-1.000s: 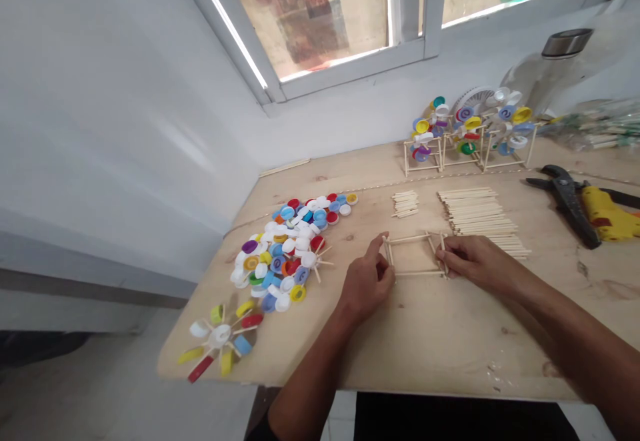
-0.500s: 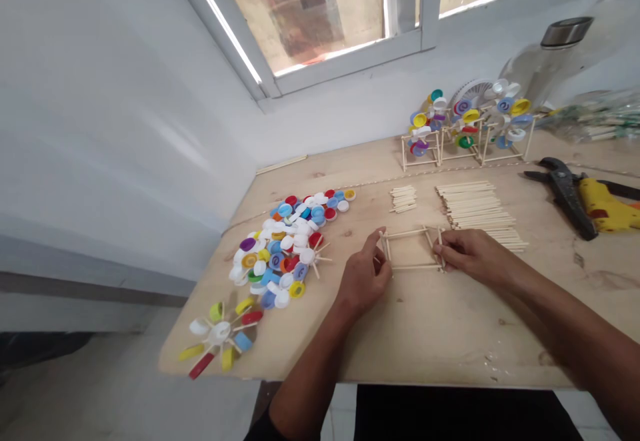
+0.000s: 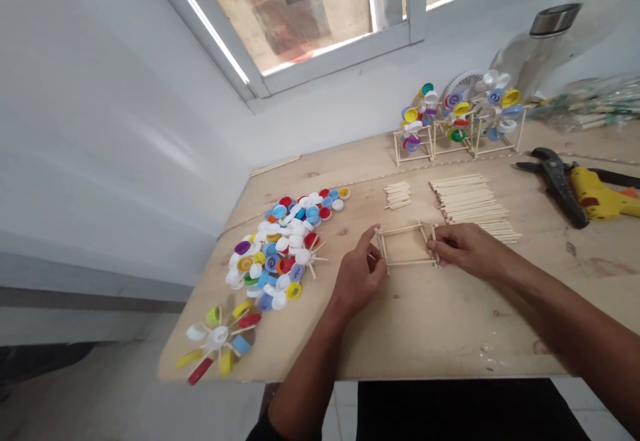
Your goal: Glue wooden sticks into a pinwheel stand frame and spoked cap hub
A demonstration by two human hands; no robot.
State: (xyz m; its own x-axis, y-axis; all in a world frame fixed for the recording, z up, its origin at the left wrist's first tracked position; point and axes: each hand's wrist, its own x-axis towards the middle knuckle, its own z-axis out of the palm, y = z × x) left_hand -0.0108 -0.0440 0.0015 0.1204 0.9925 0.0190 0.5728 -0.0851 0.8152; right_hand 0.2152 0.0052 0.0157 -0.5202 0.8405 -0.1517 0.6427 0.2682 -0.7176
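Apart, left hand (image 3: 359, 269) holds one end of a stick frame (image 3: 411, 263); right hand (image 3: 460, 246) pinches the other.

A black sleeve (image 3: 265, 427) covers the upper part of the left arm, stopping near the elbow; the left forearm (image 3: 317, 354) and left hand (image 3: 360, 271) are bare. The right forearm (image 3: 555, 314) and right hand (image 3: 457, 247) are bare too. Below shows what looks like black clothing (image 3: 455, 411), too dark to tell shirt from trousers.
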